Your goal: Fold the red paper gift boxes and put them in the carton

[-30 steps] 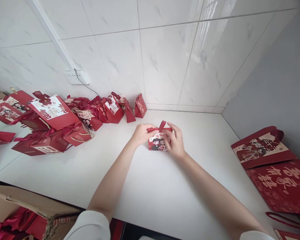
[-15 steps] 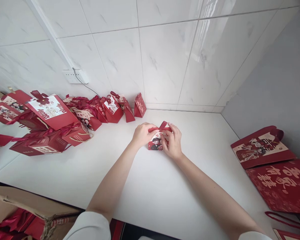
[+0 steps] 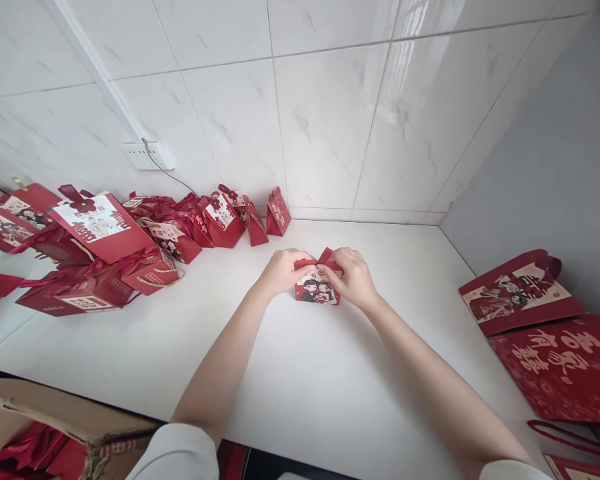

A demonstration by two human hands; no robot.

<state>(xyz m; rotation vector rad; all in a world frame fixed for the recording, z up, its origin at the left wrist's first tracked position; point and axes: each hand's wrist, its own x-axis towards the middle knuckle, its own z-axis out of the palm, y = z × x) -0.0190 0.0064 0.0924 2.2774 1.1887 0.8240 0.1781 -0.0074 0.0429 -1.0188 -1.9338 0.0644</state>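
A small red gift box (image 3: 317, 292) with a cartoon couple on its front stands upright on the white table (image 3: 300, 373). My left hand (image 3: 284, 272) pinches the left part of its top edge between thumb and fingers. At the right part of that edge, my right hand (image 3: 353, 275) is closed too, its thumb laid across the front. Both thumbs nearly meet at the middle of the top. Between the hands a red ribbon loop (image 3: 326, 255) sticks up, partly covered by the right fingers.
Several red gift boxes (image 3: 225, 220) line the tiled wall to the left, with larger ones (image 3: 95, 287) nearer. Red gift bags (image 3: 560, 367) lie at the right edge. At the lower left is a cardboard box (image 3: 65, 413) holding red ribboned items. A socket (image 3: 147, 156) with a cable sits on the wall.
My right hand has shifted from the box's front to its top edge, uncovering the printed couple. My left hand keeps its place on the top. The view has shifted slightly.
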